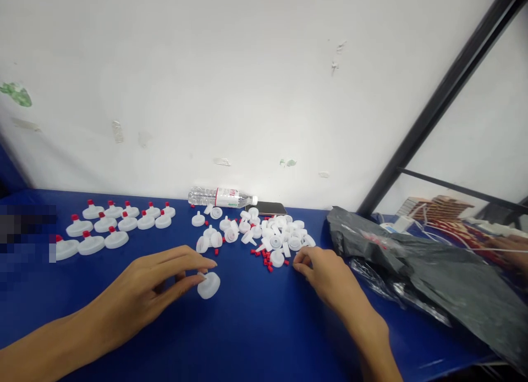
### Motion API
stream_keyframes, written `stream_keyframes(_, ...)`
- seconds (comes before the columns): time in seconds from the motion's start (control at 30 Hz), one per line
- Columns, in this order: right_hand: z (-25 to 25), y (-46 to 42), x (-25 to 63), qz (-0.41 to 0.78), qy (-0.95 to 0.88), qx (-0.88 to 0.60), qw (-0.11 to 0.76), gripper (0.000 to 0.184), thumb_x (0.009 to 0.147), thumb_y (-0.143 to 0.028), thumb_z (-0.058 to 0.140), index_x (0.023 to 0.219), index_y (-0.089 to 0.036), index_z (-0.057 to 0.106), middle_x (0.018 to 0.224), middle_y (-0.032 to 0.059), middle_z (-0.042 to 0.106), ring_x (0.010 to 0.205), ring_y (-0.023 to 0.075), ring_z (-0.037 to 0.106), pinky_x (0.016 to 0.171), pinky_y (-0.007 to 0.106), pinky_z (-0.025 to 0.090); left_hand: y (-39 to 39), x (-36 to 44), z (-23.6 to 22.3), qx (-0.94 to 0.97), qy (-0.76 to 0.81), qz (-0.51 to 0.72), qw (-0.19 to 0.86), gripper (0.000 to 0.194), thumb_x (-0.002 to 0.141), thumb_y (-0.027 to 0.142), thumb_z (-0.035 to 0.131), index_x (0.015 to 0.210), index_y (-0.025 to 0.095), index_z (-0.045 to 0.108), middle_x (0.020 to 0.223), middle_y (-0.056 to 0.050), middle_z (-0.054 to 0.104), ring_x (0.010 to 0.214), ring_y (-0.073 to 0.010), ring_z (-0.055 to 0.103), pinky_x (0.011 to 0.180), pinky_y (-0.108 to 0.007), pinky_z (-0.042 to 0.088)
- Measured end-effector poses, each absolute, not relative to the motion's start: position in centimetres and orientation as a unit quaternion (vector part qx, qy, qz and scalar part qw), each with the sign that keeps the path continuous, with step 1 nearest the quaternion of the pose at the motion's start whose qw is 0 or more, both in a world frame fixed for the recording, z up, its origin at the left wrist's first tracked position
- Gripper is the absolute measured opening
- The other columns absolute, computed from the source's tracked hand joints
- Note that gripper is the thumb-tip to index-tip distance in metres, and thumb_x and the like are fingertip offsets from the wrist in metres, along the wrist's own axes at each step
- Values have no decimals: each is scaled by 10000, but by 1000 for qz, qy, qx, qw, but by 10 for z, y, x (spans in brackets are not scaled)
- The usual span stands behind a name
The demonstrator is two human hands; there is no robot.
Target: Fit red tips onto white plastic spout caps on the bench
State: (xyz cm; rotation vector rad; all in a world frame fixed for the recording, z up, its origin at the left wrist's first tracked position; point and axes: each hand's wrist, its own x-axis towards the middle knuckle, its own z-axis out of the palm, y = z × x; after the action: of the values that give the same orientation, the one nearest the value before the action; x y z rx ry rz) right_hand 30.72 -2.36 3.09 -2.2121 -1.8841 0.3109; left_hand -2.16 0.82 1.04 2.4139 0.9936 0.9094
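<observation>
My left hand [163, 277] pinches a white plastic nozzle cap [208, 286] by its narrow spout, the round base tilted toward the right. My right hand [324, 269] is closed, thumb and fingertips together at the right edge of the parts pile; whether anything is between them is hidden. Close to those fingertips lies a small red tip cap [286, 263]. More red tip caps [266, 256] are scattered beside a heap of loose white nozzle caps [275, 242]. At the left, several white caps with red tips [104, 223] stand upright in rows.
Along the wall lie a clear plastic bottle [226, 197] on its side and a dark phone [270, 208]. A crumpled grey plastic bag [412, 261] covers the right of the blue table [247, 338]. At the far right, another person's hand [513, 247] shows beyond a black metal post [437, 107].
</observation>
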Motion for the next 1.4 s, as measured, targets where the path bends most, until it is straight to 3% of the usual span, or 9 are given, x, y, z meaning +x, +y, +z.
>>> stream_keyframes(0.13, 30, -23, 315, 97, -639, -751, 135, 172, 933, -160, 585, 892, -230, 738, 878, 50, 770, 800, 220, 718, 697, 281, 402, 7, -19, 7, 852, 360, 320, 205, 247, 1003, 445, 582, 1123, 320, 758, 966, 2, 755, 595, -79, 566, 503, -184, 420)
stream_keyframes(0.23, 36, -24, 312, 136, -643, -726, 202, 154, 948, -194, 589, 903, -232, 731, 887, 34, 781, 748, 203, 729, 682, 277, 436, 6, -18, 5, 849, 371, 294, 235, 251, 996, 458, 587, 1125, 326, 757, 950, 8, 755, 562, -75, 545, 482, -176, 414)
stream_keyframes(0.53, 51, -43, 259, 188, -726, -587, 306, 166, 960, -231, 655, 965, -287, 811, 1020, -11, 806, 947, 203, 735, 831, 272, 490, 9, -14, 1, 816, 444, 249, 276, 449, 857, 455, 730, 1287, 332, 687, 1014, 16, 743, 570, -95, 530, 491, -197, 434)
stream_keyframes(0.7, 41, -47, 226, 194, -770, -534, 290, 214, 1006, -206, 626, 1011, -316, 810, 997, -35, 793, 925, 165, 731, 862, 247, 487, 3, -10, -1, 801, 430, 225, 350, 524, 824, 410, 759, 1330, 354, 635, 1018, 39, 752, 559, -87, 515, 494, -195, 419)
stream_keyframes(0.93, 32, -52, 199, 197, -814, -496, 230, 174, 1012, -215, 633, 977, -252, 799, 957, -12, 789, 911, 167, 732, 787, 230, 468, -5, -6, -5, 801, 382, 224, 402, 697, 821, 299, 751, 1459, 405, 490, 1061, 45, 767, 543, -67, 474, 479, -190, 347)
stream_keyframes(1.1, 28, -52, 191, 212, -796, -500, 268, 144, 985, -209, 666, 1020, -290, 780, 986, -39, 789, 831, 149, 728, 699, 225, 431, -1, -8, -6, 806, 364, 201, 422, 700, 854, 345, 742, 1491, 383, 453, 903, 66, 736, 565, -78, 496, 503, -183, 371)
stream_keyframes(1.3, 27, -51, 188, 249, -770, -513, 284, 139, 941, -172, 714, 883, -288, 764, 921, -79, 793, 833, 135, 725, 716, 212, 412, -1, -11, 1, 805, 358, 184, 436, 712, 857, 309, 739, 1498, 377, 436, 993, 50, 741, 594, -83, 542, 536, -187, 417)
stream_keyframes(1.4, 28, -51, 189, 267, -757, -523, 285, 117, 938, -185, 720, 865, -275, 731, 884, -84, 792, 824, 140, 735, 722, 213, 415, -8, -15, 4, 821, 358, 194, 400, 610, 904, 339, 681, 1472, 358, 460, 1024, 25, 723, 608, -86, 561, 531, -188, 438)
